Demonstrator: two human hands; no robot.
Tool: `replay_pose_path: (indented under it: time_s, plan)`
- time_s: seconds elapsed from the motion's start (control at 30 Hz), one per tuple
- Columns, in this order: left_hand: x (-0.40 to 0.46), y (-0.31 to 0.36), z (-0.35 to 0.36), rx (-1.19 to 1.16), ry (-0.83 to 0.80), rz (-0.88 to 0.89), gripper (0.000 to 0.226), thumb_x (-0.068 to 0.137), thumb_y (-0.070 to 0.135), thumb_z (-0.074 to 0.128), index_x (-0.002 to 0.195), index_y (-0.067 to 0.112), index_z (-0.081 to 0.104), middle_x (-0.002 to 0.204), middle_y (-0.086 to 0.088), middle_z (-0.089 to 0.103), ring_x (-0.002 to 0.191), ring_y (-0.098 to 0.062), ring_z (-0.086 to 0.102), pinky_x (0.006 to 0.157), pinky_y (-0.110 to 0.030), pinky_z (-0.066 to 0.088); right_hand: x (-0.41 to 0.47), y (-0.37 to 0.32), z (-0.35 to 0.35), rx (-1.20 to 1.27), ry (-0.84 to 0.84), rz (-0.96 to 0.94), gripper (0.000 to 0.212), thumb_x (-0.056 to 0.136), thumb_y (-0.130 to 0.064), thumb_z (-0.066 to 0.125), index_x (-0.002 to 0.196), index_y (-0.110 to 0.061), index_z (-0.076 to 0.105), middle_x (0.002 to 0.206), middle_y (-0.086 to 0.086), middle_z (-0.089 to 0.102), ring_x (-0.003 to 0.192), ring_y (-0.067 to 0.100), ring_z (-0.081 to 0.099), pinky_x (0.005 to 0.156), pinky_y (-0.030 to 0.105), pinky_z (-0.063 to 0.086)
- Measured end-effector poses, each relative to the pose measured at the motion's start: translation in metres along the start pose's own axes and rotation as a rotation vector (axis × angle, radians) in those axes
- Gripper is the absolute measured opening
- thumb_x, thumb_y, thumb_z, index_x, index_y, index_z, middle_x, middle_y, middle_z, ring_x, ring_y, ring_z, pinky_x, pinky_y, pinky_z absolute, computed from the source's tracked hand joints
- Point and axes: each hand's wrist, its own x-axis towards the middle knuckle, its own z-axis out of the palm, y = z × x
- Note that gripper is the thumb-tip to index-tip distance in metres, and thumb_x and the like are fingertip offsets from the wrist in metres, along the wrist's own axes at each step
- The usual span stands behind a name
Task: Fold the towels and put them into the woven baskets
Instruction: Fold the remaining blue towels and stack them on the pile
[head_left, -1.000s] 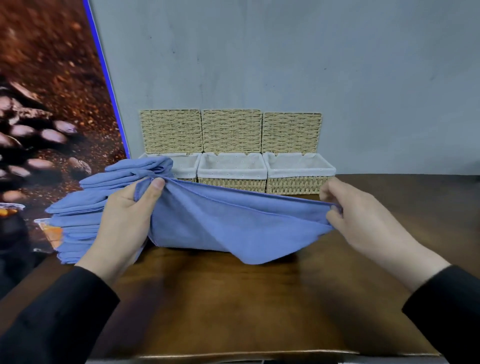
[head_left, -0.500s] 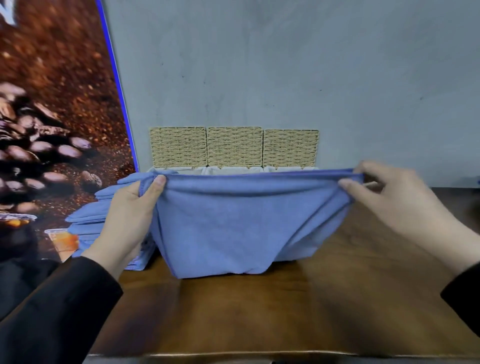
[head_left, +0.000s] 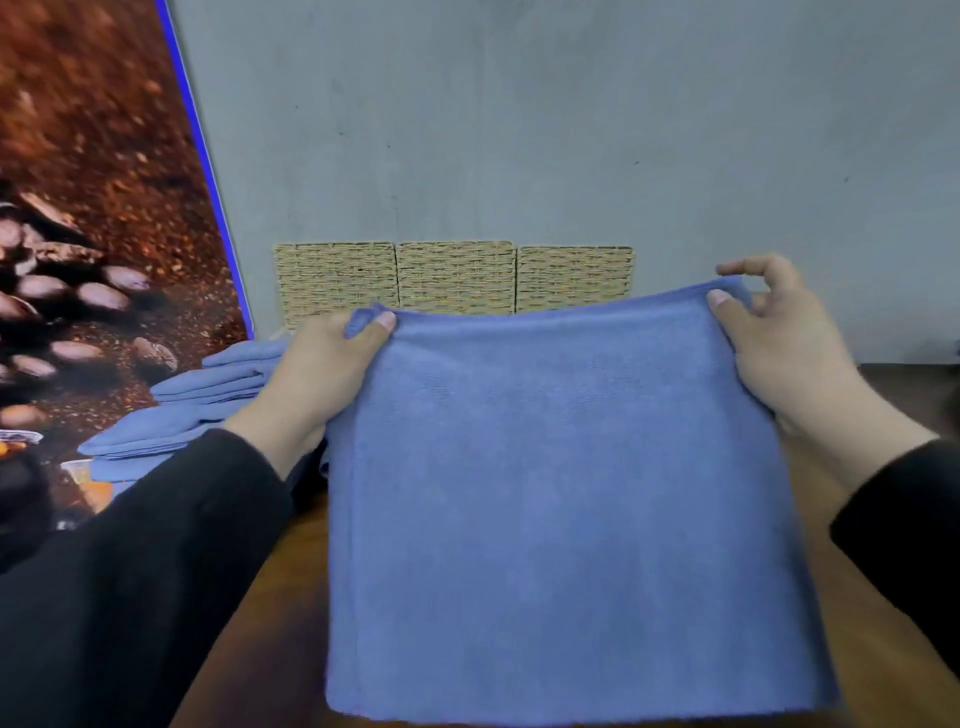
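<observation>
A blue towel (head_left: 561, 493) hangs spread out flat in front of me, held up by its two top corners. My left hand (head_left: 322, 379) pinches the top left corner and my right hand (head_left: 779, 343) pinches the top right corner. Behind the towel, against the grey wall, stand three woven baskets (head_left: 454, 275) in a row with their lids raised; only the lids show, the towel hides the basket bodies. A stack of blue towels (head_left: 208, 405) lies on the table to the left, behind my left arm.
The brown wooden table (head_left: 260, 623) shows below and beside the towel. A large coffee-bean poster (head_left: 93, 260) with a blue edge leans at the left. The grey wall (head_left: 571, 130) closes off the back.
Both hands have lifted the towel higher and pulled it towards me. It went from sagging over the table to hanging fully spread, now covering the basket bodies.
</observation>
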Motion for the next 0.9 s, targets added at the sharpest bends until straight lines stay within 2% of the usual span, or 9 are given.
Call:
replay_pose_path:
  time_s: [0.07, 0.13, 0.2, 0.3, 0.37, 0.53, 0.73, 0.83, 0.9]
  plan:
    - [0.016, -0.029, 0.018, 0.304, -0.094, 0.002, 0.023, 0.101, 0.032, 0.059, 0.109, 0.013, 0.069, 0.087, -0.007, 0.068, 0.076, -0.025, 0.06, 0.058, -0.033, 0.037, 0.011, 0.028, 0.023, -0.194, -0.098, 0.088, 0.036, 0.102, -0.028, 0.055, 0.137, -0.026, 0.047, 0.086, -0.005, 0.061, 0.086, 0.02, 0.064, 0.064, 0.024, 0.044]
    - [0.02, -0.055, 0.036, 0.527, -0.147, 0.016, 0.04, 0.099, 0.028, 0.061, 0.138, 0.018, 0.054, 0.105, -0.01, 0.064, 0.086, -0.03, 0.06, 0.063, -0.035, 0.041, 0.011, 0.057, 0.046, -0.44, -0.261, 0.138, 0.058, 0.097, -0.036, 0.063, 0.149, -0.022, 0.04, 0.119, 0.008, 0.063, 0.117, 0.035, 0.058, 0.091, 0.038, 0.048]
    - [0.006, -0.069, 0.051, 0.553, -0.16, 0.075, 0.045, 0.1, 0.028, 0.06, 0.143, 0.019, 0.047, 0.114, -0.008, 0.058, 0.094, -0.03, 0.059, 0.071, -0.037, 0.045, -0.005, 0.077, 0.067, -0.543, -0.371, 0.098, 0.065, 0.095, -0.041, 0.066, 0.151, -0.018, 0.041, 0.142, 0.014, 0.052, 0.131, 0.035, 0.049, 0.107, 0.044, 0.042]
    - [-0.038, -0.087, 0.065, 0.518, -0.389, 0.099, 0.039, 0.102, 0.032, 0.056, 0.14, 0.021, 0.054, 0.121, 0.003, 0.057, 0.105, -0.018, 0.057, 0.083, -0.03, 0.042, -0.053, 0.081, 0.093, -0.436, -0.607, 0.013, 0.058, 0.099, -0.048, 0.057, 0.15, -0.024, 0.044, 0.151, -0.005, 0.046, 0.138, 0.016, 0.044, 0.109, 0.025, 0.033]
    - [-0.068, -0.106, 0.067, 0.626, -0.514, 0.113, 0.047, 0.102, 0.041, 0.053, 0.146, 0.024, 0.05, 0.144, 0.004, 0.052, 0.131, -0.017, 0.05, 0.105, -0.031, 0.039, -0.088, 0.084, 0.107, -0.433, -0.817, -0.024, 0.064, 0.098, -0.058, 0.047, 0.155, -0.031, 0.034, 0.159, -0.015, 0.033, 0.147, 0.005, 0.029, 0.113, 0.017, 0.019]
    - [-0.08, -0.14, 0.063, 0.759, -0.62, 0.051, 0.059, 0.104, 0.054, 0.036, 0.158, 0.034, 0.027, 0.166, 0.017, 0.018, 0.153, -0.002, 0.012, 0.124, -0.036, 0.01, -0.119, 0.103, 0.122, -0.7, -0.943, -0.211, 0.097, 0.077, -0.088, -0.006, 0.161, -0.041, 0.007, 0.167, -0.021, -0.008, 0.154, 0.001, -0.01, 0.127, 0.039, -0.003]
    - [-0.078, -0.139, 0.056, 0.549, -0.446, 0.158, 0.056, 0.098, 0.053, 0.05, 0.15, 0.034, 0.044, 0.158, 0.011, 0.039, 0.149, -0.006, 0.029, 0.122, -0.042, 0.027, -0.123, 0.085, 0.119, -0.526, -0.882, -0.288, 0.083, 0.086, -0.084, 0.009, 0.157, -0.043, 0.026, 0.163, -0.027, 0.015, 0.147, -0.016, 0.0, 0.128, 0.032, 0.004]
    - [-0.092, -0.135, 0.049, 0.612, -0.645, 0.175, 0.071, 0.089, 0.076, 0.033, 0.151, 0.042, 0.039, 0.16, 0.025, 0.023, 0.15, 0.005, 0.012, 0.126, -0.04, 0.011, -0.138, 0.073, 0.121, -0.491, -1.088, -0.363, 0.074, 0.091, -0.079, 0.013, 0.157, -0.048, 0.02, 0.163, -0.032, 0.003, 0.146, -0.018, -0.011, 0.126, 0.028, -0.005]
    - [-0.095, -0.137, 0.048, 0.692, -0.672, 0.185, 0.064, 0.095, 0.069, 0.039, 0.153, 0.042, 0.036, 0.16, 0.027, 0.017, 0.151, 0.006, 0.006, 0.125, -0.037, 0.003, -0.146, 0.077, 0.126, -0.556, -1.11, -0.429, 0.075, 0.09, -0.079, 0.01, 0.158, -0.049, 0.016, 0.164, -0.032, -0.006, 0.147, -0.014, -0.017, 0.125, 0.032, -0.01]
